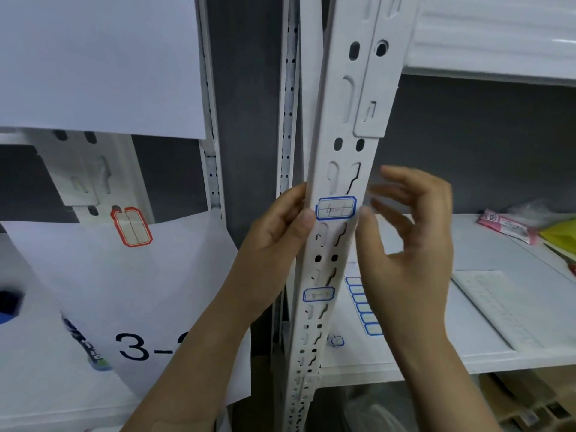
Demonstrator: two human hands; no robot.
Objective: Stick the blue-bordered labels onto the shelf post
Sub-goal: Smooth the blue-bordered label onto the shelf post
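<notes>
A white slotted shelf post runs down the middle of the view. A blue-bordered label with handwriting sits on its face at hand height, and a second blue-bordered label is stuck lower down. My left hand holds the post's left edge, thumb tip touching the upper label's left end. My right hand is at the post's right edge, a fingertip against the label's right end, the other fingers spread. A sheet of blue-bordered labels lies on the shelf, partly hidden behind my right hand.
A red-bordered label sits on the left post above a white paper printed "3-". On the white right shelf lie a used label sheet, a pink packet and a yellow item. A loose blue label lies near the post.
</notes>
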